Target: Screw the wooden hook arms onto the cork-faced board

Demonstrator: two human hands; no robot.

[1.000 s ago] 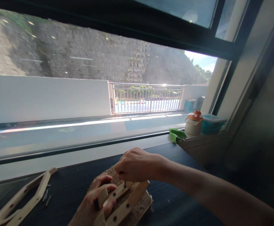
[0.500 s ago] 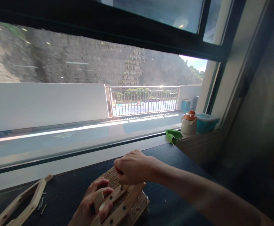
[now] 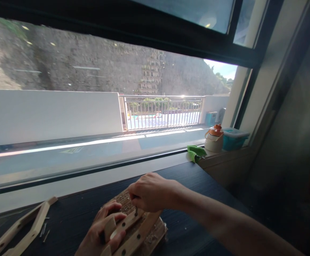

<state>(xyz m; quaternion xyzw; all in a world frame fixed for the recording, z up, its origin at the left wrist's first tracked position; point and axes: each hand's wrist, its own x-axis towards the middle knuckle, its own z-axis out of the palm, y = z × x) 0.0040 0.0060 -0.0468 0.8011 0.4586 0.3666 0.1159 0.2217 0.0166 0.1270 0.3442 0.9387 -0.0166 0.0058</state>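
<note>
"Two bare hands at a window-side table: how do the fingers stand?"

"Curled tight on the right hand (image 3: 151,192), seen above a slim shaft (image 3: 136,212); whatever the fist encloses is hidden. The left hand (image 3: 97,229) pinches a wooden strip (image 3: 129,221) between thumb and fingers."

"And where is that strip?"

"Below the right fist, on a rough-textured board (image 3: 156,239), the shaft upright at a dark hole near its far end. Just beside it, to the right, lies a second holed strip (image 3: 143,230)."

"Farther out?"

"Loose screws (image 3: 44,231) near an angled wooden frame (image 3: 39,222) on the dark tabletop (image 3: 192,202), at left. Beyond the table's far corner: a green cloth (image 3: 196,153), an orange-topped bottle (image 3: 214,140) and a teal box (image 3: 235,138). Outside, a metal railing (image 3: 167,112) in sunlight."
</note>
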